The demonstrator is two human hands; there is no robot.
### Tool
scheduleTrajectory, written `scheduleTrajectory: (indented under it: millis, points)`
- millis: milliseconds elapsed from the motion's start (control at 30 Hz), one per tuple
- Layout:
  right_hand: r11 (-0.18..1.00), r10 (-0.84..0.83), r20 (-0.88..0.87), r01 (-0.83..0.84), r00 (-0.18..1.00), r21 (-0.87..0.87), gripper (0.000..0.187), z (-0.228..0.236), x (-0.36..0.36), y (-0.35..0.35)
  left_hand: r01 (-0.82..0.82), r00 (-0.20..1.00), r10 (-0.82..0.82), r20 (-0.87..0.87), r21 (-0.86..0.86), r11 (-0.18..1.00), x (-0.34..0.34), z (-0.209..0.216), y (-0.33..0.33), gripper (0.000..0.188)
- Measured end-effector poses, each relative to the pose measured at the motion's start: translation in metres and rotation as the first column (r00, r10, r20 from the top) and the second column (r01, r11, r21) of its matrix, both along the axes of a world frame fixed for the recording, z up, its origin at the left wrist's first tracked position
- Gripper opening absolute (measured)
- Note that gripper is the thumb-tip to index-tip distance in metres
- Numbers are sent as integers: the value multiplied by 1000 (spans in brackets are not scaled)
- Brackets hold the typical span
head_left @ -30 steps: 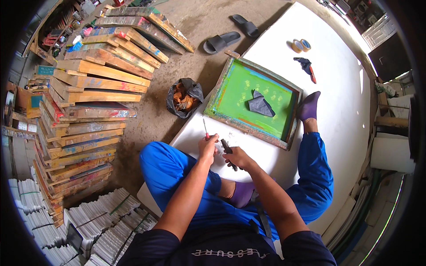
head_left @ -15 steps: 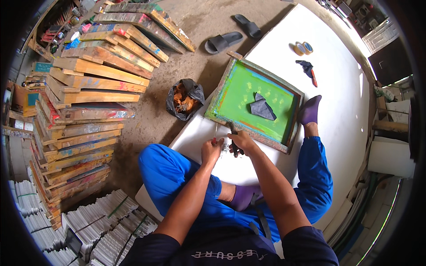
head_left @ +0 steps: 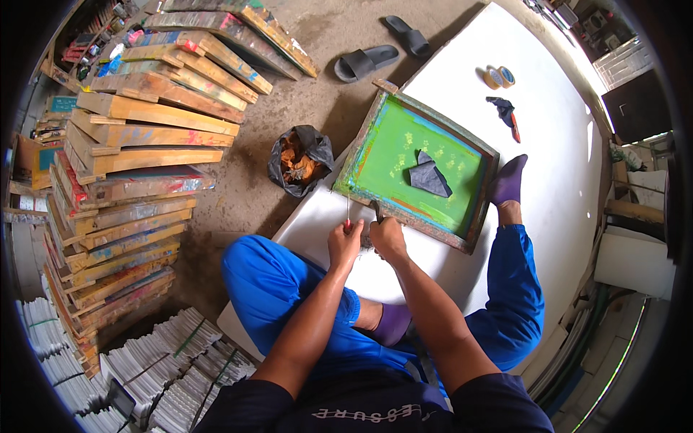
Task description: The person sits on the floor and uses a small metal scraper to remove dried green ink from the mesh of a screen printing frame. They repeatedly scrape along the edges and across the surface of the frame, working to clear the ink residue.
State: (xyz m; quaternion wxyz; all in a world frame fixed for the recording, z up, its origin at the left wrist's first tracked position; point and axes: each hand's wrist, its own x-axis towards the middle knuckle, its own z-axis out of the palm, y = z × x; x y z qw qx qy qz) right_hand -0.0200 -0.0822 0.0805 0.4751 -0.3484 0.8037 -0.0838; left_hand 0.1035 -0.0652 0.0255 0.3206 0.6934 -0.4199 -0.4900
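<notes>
A wooden screen-printing frame (head_left: 426, 225) with green mesh (head_left: 393, 144) lies tilted before me on the white surface. My left hand (head_left: 344, 245) is closed around a screwdriver (head_left: 349, 210) with a red handle; its thin shaft points at the frame's near left corner. Beside it, my right hand (head_left: 390, 239) grips a dark tool that looks like pliers (head_left: 376, 208), its tip against or just over the frame's near edge. Most of the tool is hidden in my fist. On the mesh rests a crumpled dark cloth (head_left: 430, 177).
A black bag (head_left: 280, 162) of brown scraps stands left of the frame. Wooden frames (head_left: 144, 191) are stacked along the left, above white bundled sheets (head_left: 155, 350). Sandals (head_left: 364, 63) lie on the floor. Tape rolls (head_left: 498, 76) and a red-handled object with dark cloth (head_left: 515, 128) lie far right.
My right hand has closed round the pliers' handles, which stood spread before, and turned palm down. The left hand with the screwdriver has barely shifted. The frame keeps its place.
</notes>
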Motion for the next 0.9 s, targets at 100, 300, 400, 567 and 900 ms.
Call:
scheduleTrajectory:
  millis: [100, 300, 400, 567, 900]
  points:
    - [1000, -13, -72, 11, 997, -20, 41, -9, 1, 3, -33, 998, 33, -60, 8, 999, -1, 0, -4, 41]
    - [994, 6, -220, -31, 976, -109, 41, -4, 15, 7, -98, 959, 143, -245, 184, 978, 10, 16, -3, 39]
    - [990, 19, -248, -53, 969, -131, 39, -7, 14, 10, -151, 926, 220, -308, 233, 961, 15, 13, 6, 38]
    - [998, 49, 19, -48, 999, -48, 33, 0, -3, 2, -167, 923, 232, -305, 224, 960, 26, 13, 10, 35]
    - [994, -106, 448, 77, 888, 81, 35, -17, -43, -4, -108, 918, 164, -361, 172, 979, 6, 9, 4, 33]
